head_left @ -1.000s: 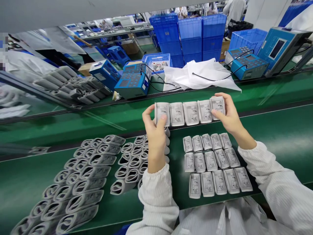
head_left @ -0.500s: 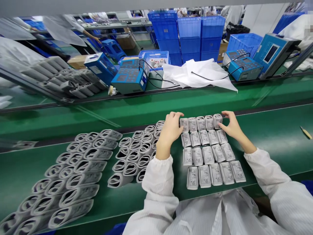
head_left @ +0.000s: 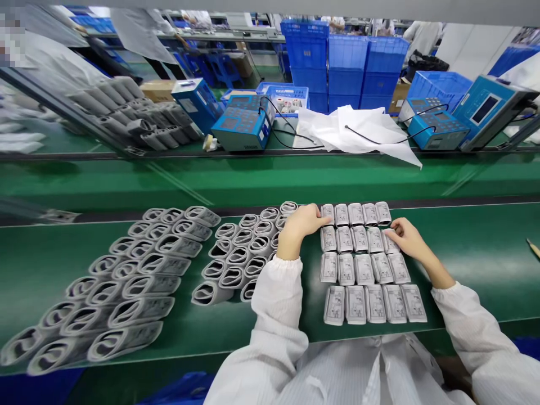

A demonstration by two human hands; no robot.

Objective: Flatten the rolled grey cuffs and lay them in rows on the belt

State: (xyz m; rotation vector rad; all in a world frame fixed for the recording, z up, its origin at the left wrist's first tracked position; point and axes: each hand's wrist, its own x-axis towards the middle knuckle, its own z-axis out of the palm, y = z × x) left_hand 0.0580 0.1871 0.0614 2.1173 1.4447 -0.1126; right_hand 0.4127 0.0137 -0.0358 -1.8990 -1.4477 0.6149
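Note:
Rolled grey cuffs (head_left: 363, 269) with printed faces up lie in several neat rows on the green work surface in front of me. My left hand (head_left: 304, 225) is at the left end of the two far rows, its fingers bunched against the end cuff (head_left: 328, 238) of the second row from the back. At that row's other end my right hand (head_left: 405, 236) has thumb and bent fingers closed at the rightmost cuff (head_left: 390, 242). The undersides of my fingers are partly hidden. Left of my left forearm, more rolled cuffs (head_left: 238, 256) show their open ends, some hidden behind the arm.
A larger group of rolled cuffs (head_left: 143, 275) lies at the left. Beyond the green belt (head_left: 253, 177) stand blue testers (head_left: 242, 124), a white sheet (head_left: 358, 129) and stacked blue crates (head_left: 346, 67). A pen-like tool (head_left: 533, 247) lies far right. Other people work behind.
Both hands have come nearer from the far row to the second row, and their spread fingers have drawn together. The far row stands free of them. The view has shifted a little.

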